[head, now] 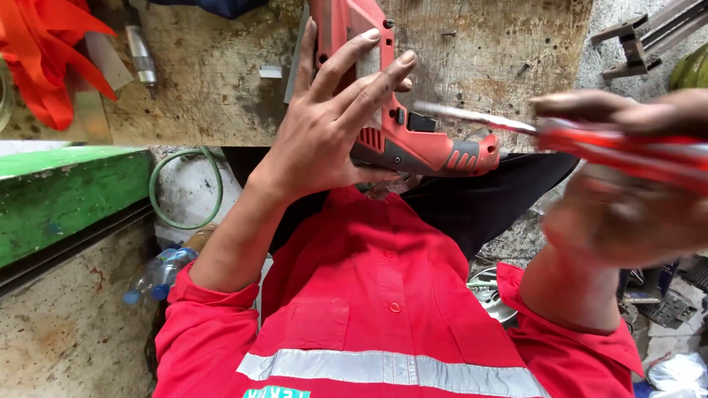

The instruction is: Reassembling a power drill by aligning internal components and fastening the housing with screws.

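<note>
My left hand (332,125) had its fingers (372,74) spread flat over the red power drill (413,140), pressing it down rather than wrapping it, thumb up along the drill's body. The drill lay on the stained wooden worktop (214,81), its handle end hanging over the near edge above my lap. My right hand (627,191) was blurred but clenched around a red-handled screwdriver (627,151), its metal shaft pointing left, tip just beside the drill's rear near the grey grip. Red work shirt (383,295) with a reflective stripe filled the lower view. On the worktop's far left lay orange cloth (44,59) and a metal cylindrical tool (140,51). Left of me stood a green bench (66,191), a green hose loop (184,188), and a plastic bottle (158,273) on the concrete floor.
</note>
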